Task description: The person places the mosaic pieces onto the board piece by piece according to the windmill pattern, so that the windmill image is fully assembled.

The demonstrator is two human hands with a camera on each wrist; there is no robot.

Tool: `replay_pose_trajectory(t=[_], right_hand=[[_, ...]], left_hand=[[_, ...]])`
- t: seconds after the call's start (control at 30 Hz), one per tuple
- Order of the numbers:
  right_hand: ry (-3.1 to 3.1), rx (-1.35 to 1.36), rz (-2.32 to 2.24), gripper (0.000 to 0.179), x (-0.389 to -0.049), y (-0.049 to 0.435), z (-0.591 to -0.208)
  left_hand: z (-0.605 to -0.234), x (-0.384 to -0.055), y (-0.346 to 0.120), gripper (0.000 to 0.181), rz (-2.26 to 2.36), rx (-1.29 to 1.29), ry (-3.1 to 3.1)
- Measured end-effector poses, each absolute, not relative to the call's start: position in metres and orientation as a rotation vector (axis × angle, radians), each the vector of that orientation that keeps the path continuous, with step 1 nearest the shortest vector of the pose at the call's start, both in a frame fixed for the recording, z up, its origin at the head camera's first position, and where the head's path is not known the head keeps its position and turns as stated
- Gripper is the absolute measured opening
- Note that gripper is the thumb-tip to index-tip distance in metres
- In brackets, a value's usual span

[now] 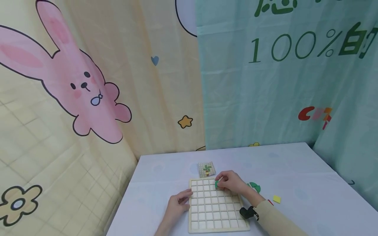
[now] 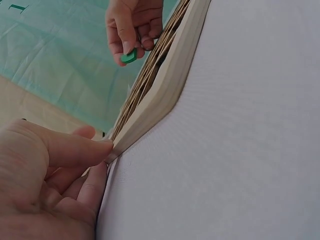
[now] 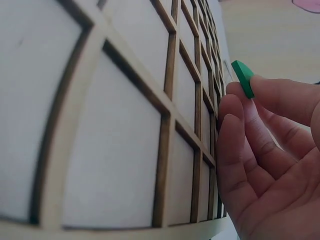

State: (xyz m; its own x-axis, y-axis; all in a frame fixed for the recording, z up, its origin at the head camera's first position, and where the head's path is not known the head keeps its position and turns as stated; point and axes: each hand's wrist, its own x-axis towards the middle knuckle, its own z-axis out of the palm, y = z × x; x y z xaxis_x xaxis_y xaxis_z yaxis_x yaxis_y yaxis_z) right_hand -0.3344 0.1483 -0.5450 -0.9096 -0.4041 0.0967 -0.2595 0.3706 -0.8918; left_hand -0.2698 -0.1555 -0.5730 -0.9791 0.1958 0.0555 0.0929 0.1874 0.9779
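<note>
A pale wooden grid board (image 1: 219, 230) with white square cells lies on the table. Above its far rows, my right hand (image 1: 231, 181) pinches a small green piece with a curved edge (image 3: 244, 80) between thumb and fingertips; the piece is tilted, apart from the cells. The lower fingers of that hand lie close to the grid in the right wrist view. At the board's left edge, my left hand (image 1: 176, 205) touches the frame with thumb and fingertips, most of the fingers only loosely bent.
A small square pattern card (image 1: 206, 169) with a green plant-like figure lies beyond the board. Right of the board are green rounded pieces (image 1: 255, 186), a yellow square (image 1: 276, 199) and a partly hidden red piece (image 1: 270, 202). Printed curtains hang behind the table (image 1: 319, 186).
</note>
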Motion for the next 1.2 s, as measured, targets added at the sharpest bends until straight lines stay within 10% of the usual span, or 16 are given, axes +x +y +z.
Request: replay_pose_trajectory(t=[1.2], right_hand=[[2.78,-0.287,-1.426,0.011,-0.329,0.117,-0.546]], left_hand=[[-0.577,-0.273,-0.156,0.05,1.849,0.297,2.432]])
